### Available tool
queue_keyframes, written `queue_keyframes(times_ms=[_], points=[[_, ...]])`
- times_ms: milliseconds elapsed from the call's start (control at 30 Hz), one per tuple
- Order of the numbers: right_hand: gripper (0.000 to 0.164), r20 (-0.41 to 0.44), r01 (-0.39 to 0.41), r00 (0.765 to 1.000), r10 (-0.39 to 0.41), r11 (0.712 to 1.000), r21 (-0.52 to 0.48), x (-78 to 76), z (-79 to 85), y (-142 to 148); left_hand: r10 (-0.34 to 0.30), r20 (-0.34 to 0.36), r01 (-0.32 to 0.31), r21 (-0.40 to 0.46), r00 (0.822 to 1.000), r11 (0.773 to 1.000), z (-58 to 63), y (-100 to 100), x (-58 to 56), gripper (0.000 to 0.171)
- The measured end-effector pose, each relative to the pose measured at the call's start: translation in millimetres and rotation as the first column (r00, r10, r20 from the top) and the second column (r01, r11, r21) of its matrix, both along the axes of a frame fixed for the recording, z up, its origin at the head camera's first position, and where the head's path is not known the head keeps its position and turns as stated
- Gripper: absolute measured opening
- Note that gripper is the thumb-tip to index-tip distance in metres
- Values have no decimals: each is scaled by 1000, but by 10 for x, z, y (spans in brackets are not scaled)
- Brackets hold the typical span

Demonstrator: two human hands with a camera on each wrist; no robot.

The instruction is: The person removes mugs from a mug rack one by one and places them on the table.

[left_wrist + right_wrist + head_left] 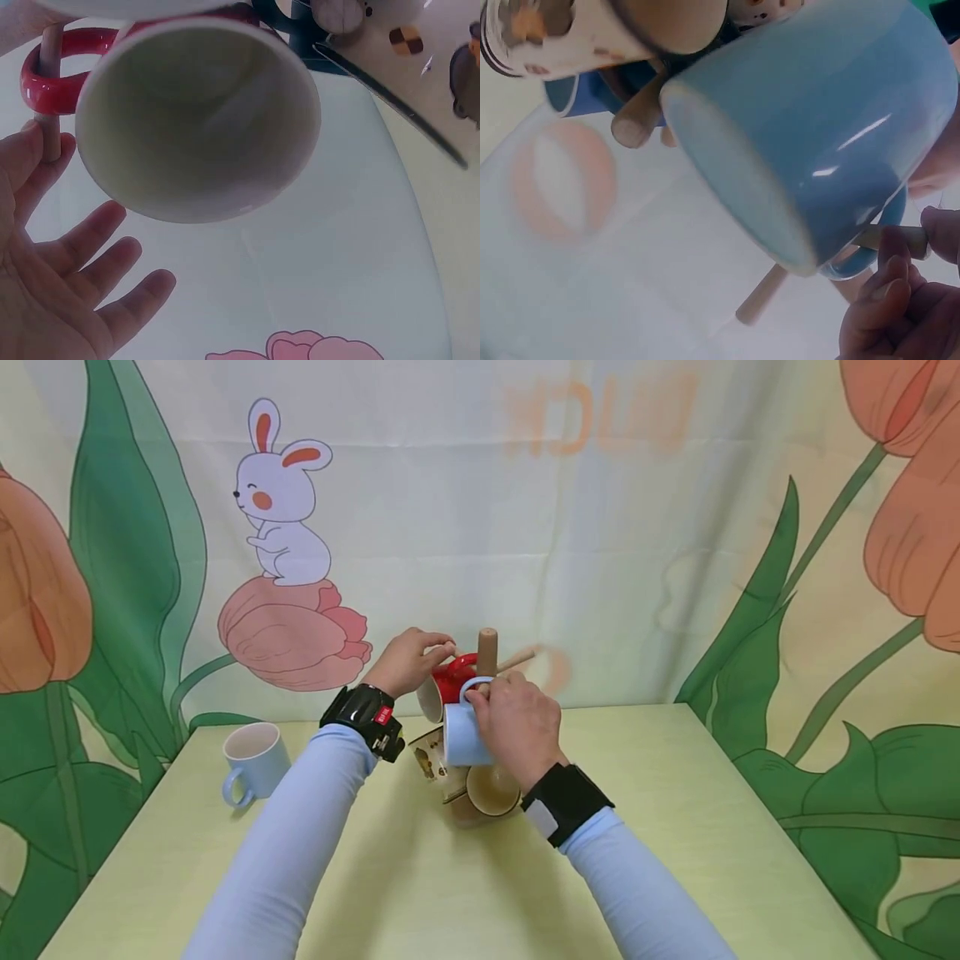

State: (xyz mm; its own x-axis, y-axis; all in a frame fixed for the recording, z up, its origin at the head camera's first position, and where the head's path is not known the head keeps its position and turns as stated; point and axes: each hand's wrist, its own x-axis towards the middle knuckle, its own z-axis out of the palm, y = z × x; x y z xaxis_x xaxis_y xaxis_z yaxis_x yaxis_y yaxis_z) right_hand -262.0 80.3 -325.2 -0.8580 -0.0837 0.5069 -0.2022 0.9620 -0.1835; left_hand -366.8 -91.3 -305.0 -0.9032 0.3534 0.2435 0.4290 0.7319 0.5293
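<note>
A wooden mug tree (pixel 487 652) at the table's back has several mugs on its pegs. My left hand (pixel 411 662) is at its left; in the left wrist view the thumb and index finger pinch a peg end (pixel 50 139) that runs through the red mug's handle (pixel 56 90), the other fingers spread. On the right, my right hand (pixel 521 718) pinches another peg's end (pixel 911 241) beside the handle of a light blue mug (pixel 817 135), which hangs tilted on that peg. The red mug (pixel 453 677) hangs behind the blue one, its mouth facing left.
Lower on the rack are a patterned angular mug (pixel 435 764) and a round cream mug (pixel 492 789). Another light blue mug (pixel 257 760) stands upright at the table's left. A printed curtain (pixel 420 510) hangs behind the table (pixel 637 777).
</note>
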Motion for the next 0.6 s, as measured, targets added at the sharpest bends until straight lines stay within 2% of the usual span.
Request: queue_keyframes(times_ms=[267, 600], points=[[38, 3, -27, 1000, 27, 999, -18, -30, -21, 83, 30, -20, -30, -1, 999, 1000, -9, -20, 43, 35], [36, -3, -26, 1000, 26, 999, -23, -48, -49, 129, 74, -56, -71, 55, 996, 996, -66, -46, 104, 35]])
